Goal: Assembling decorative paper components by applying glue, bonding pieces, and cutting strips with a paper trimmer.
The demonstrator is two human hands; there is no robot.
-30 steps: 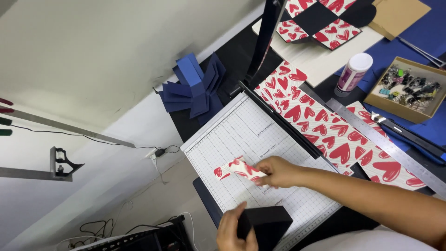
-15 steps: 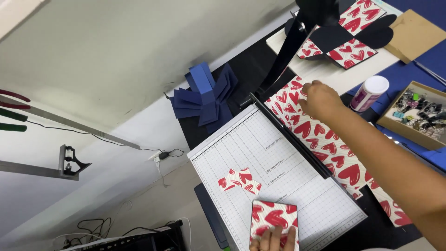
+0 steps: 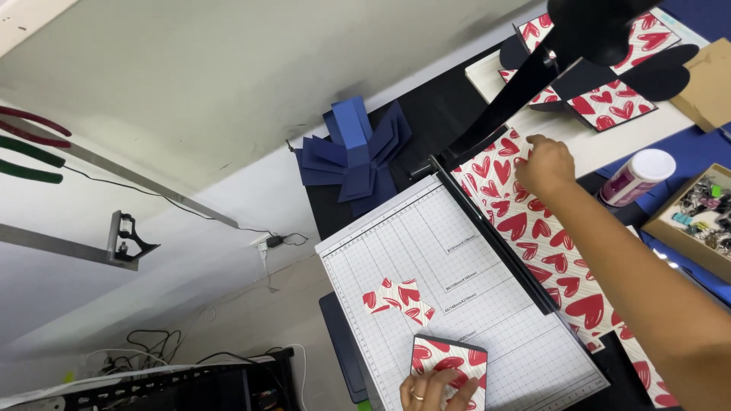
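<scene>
Left grip: left hand (image 3: 435, 390) at the bottom edge, fingers curled onto the near edge of a small heart-print box (image 3: 449, 364); only fingertips and a ring show, so how firmly it holds I cannot tell.
Right grip: right hand (image 3: 544, 165) reaching across, fingers bent down on the heart-print paper sheet (image 3: 541, 236), pressing its far end; nothing lifted.
Box position: on the gridded bed of the paper cutter (image 3: 449, 266), near corner.
Sheet position: along the cutter's right side, beyond the black rail, under the raised blade arm (image 3: 525, 84).
Offcut: heart-print scrap (image 3: 398, 299) on the grid, just beyond the box, apart from it.
Further out: folded blue card piece (image 3: 354, 148); white-capped bottle (image 3: 636, 176); cardboard tray of small parts (image 3: 700, 217); dark worktop (image 3: 426, 114).
</scene>
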